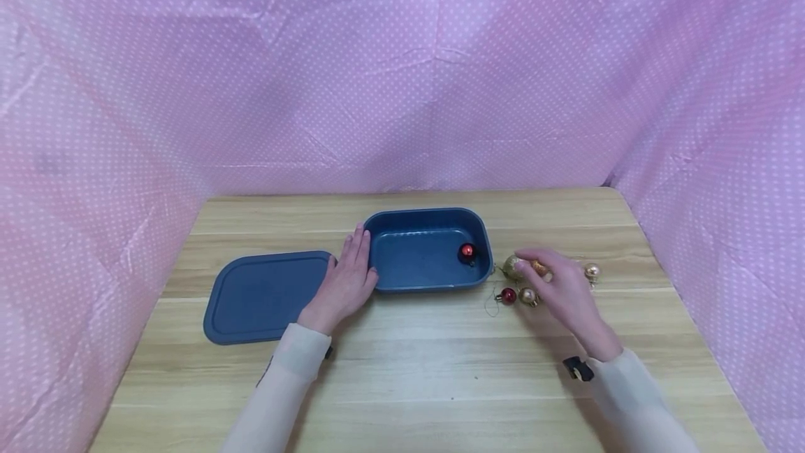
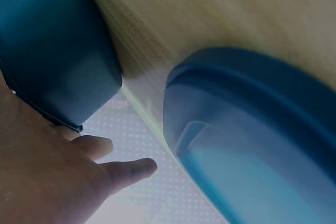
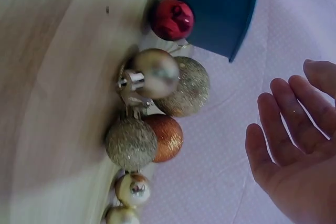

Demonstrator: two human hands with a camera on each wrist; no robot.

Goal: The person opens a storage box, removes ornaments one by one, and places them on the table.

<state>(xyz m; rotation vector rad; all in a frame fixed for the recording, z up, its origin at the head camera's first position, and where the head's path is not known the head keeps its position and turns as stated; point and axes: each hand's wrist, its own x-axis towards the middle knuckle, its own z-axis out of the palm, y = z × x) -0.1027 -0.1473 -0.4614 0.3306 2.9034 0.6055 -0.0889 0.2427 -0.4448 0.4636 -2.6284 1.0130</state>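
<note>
My left hand (image 1: 344, 275) lies with its fingers extended against the left wall of a dark blue rectangular box (image 1: 411, 259). A shiny red Christmas bauble (image 1: 467, 252) sits inside the box on its right side. Above a cluster of baubles right of the box hovers my right hand (image 3: 302, 174), its fingers loosely extended and holding nothing. That cluster includes a red bauble (image 3: 172, 19), a shiny gold bauble (image 3: 157, 72), two glittery gold ones (image 3: 131, 144), a copper-orange one (image 3: 167, 137) and smaller gold ones (image 3: 132, 190). In the head view, the right hand partly hides them.
The blue lid (image 1: 267, 297) lies flat on the wooden table (image 1: 402, 376), left of the box and partly behind my left forearm. Pink dotted cloth (image 1: 402, 75) hangs around the table's back and sides. A thin hanging loop (image 1: 492, 307) trails from the red bauble outside the box.
</note>
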